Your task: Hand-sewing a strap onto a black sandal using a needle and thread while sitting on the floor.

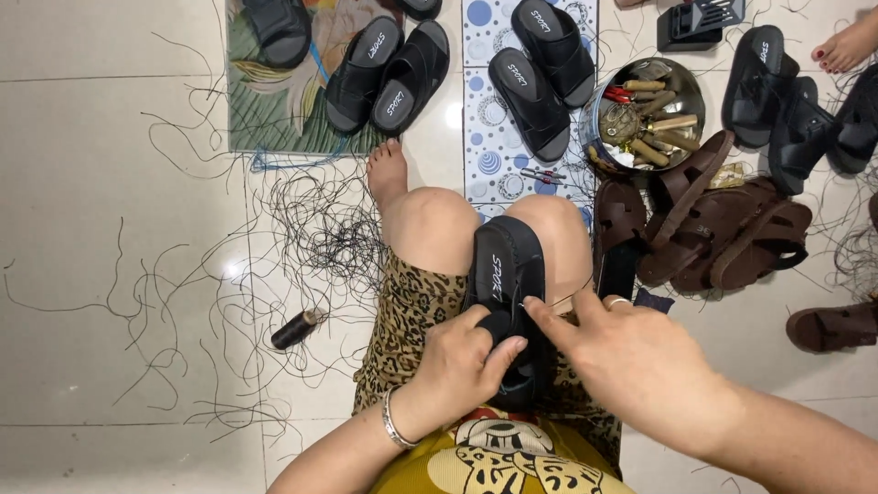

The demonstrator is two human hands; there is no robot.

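With the left hand [462, 366] clamped around the black sandal [506, 274] on the lap, the right hand's [631, 361] fingers should pinch the thread close and pull evenly.

1. A slide sandal [506, 274] lies on the person's lap, between the knees, with the left hand [462, 366] on its left side and the right hand [631, 361] on its right.
2. On the floor [91, 183] left of the lap lies a thread spool [295, 329], among loose threads [320, 229].
3. Ahead of the knees, 2 sandals [389, 73] rest on a mat [274, 110]; 2 more [540, 73] lie on a second mat [494, 146] to its right.
4. Right of that mat stands a bowl [681, 78] with tools [654, 114] in it.
5. A pile of strapped sandals [713, 224] lies right of the right knee, behind the right hand.
6. More sandals [796, 110] lie near the floor's far right edge.
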